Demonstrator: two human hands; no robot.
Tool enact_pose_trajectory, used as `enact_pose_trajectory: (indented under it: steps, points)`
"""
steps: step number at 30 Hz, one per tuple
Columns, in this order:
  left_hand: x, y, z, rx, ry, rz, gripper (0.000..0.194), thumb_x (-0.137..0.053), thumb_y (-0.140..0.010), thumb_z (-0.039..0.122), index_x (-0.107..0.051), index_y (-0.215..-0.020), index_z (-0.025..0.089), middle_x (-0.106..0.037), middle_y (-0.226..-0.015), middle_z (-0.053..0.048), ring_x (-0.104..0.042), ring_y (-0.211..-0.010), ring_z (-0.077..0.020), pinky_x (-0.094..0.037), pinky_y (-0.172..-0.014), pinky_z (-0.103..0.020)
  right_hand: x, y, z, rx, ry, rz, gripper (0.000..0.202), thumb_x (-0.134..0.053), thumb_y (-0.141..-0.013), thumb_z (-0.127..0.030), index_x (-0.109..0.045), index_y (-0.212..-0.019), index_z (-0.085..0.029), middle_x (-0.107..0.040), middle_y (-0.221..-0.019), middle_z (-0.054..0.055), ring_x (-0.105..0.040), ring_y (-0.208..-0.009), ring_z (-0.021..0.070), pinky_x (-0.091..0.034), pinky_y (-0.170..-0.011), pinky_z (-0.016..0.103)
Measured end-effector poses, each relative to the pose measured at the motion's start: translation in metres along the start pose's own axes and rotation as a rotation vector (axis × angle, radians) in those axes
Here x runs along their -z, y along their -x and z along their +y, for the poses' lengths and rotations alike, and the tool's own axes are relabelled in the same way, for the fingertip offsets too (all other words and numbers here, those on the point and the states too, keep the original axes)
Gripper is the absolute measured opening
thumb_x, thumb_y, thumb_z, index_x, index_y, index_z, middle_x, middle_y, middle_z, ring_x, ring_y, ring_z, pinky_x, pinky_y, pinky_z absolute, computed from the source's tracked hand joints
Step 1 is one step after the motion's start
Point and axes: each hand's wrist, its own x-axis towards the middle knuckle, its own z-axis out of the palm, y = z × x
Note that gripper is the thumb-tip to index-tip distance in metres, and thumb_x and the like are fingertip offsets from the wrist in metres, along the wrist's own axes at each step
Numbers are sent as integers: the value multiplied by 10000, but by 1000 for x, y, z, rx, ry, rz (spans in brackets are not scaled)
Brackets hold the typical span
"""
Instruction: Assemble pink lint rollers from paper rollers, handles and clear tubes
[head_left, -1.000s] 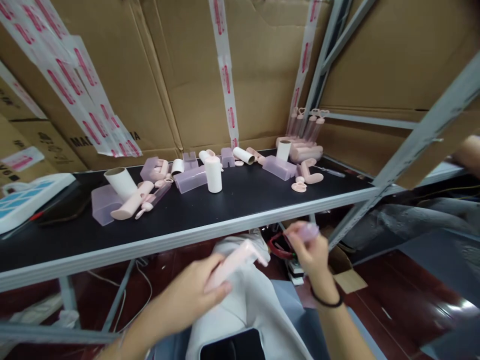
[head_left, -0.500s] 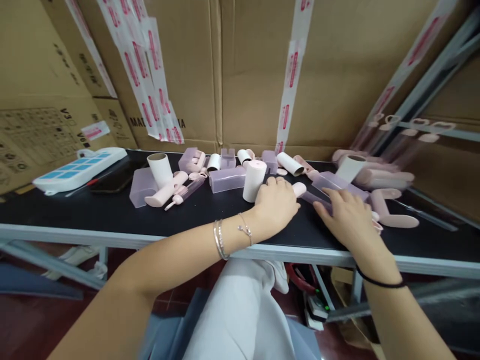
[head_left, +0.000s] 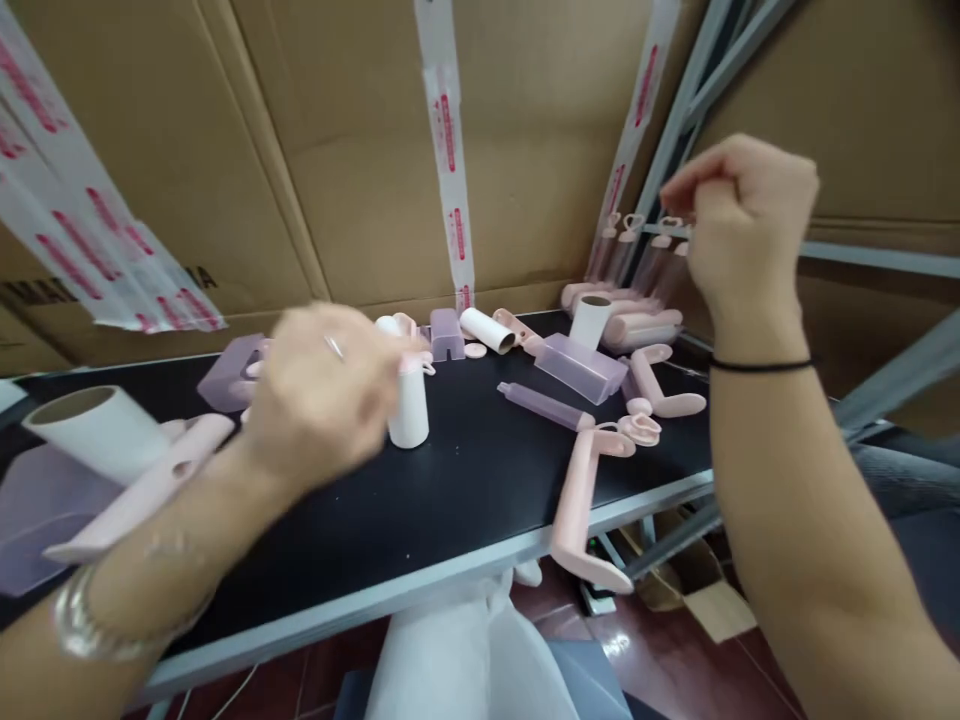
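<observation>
The right hand (head_left: 750,215) is now raised near the heart-topped tubes (head_left: 628,236). The left hand (head_left: 322,390) now sits left of the white cylinder (head_left: 409,408). A pink bracket (head_left: 576,490) now overhangs the bench edge (head_left: 375,602).

White cylinder (head_left: 409,412), pink bracket (head_left: 574,498), lilac tube (head_left: 546,405)

Bracket (head_left: 576,500) across shelf (head_left: 472,500) edge | tube (head_left: 547,404) bhd it | box (head_left: 576,367) bhd tube | cyl (head_left: 410,412) L

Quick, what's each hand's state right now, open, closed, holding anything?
Left hand: curled, blurred, near the white cylinder; grip cannot be told.
Right hand: curled; whether it holds anything cannot be told.
</observation>
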Motion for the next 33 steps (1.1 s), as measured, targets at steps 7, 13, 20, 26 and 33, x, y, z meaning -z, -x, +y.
enact_pose_trajectory:
  steps: [7,13,20,26,33]
  points:
    - [-53,0,121,-708,422,-373,388,-372,-980,304,-486,-1346,363,-391,-1521,19,-337,-1383,-241,-450,-990,-486,-55,-1,35,-132,248,-28,273,-370,-844,-37,-594,-838,-193,-659,-903,43,-586,-891,151,-418,-881,320]
    - [-88,-21,156,-754,384,-388,321,-400,-950,122,-691,-1064,194,-602,-1289,-17,-422,-1262,-186,-484,-798,-316,-54,14,64,-337,357,-196,287,-309,-907,-40,-569,-979,-137,-650,-1029,73,-540,-933,118,-341,-916,266]
    - [-77,-27,133,-619,376,-395,244,-347,-981,119,-580,-1023,181,-653,-969,-42,-578,-946,-207,-412,-759,-341,-49,7,64,-385,302,-168,304,-345,-882,-44,-620,-968,-143,-667,-965,30,-535,-867,72,-356,-870,201]
    - [-71,-17,81,-231,53,-661,229,-387,-984,224,-597,-1055,166,-642,-862,-56,-601,-767,-224,-389,-648,-345,-19,6,70,-465,316,-355,293,-370,-899,-130,-652,-978,-114,-650,-818,39,-558,-765,101,-414,-776,254]
    - [-82,-7,72,-147,20,-622,364,-387,-876,8,-642,-1074,175,-656,-963,-91,-606,-918,-258,-458,-692,-358,-15,19,89,-710,481,-1102,209,-718,-658,-163,-605,-485,-192,-536,-469,18,-541,-528,165,-441,-540,327]
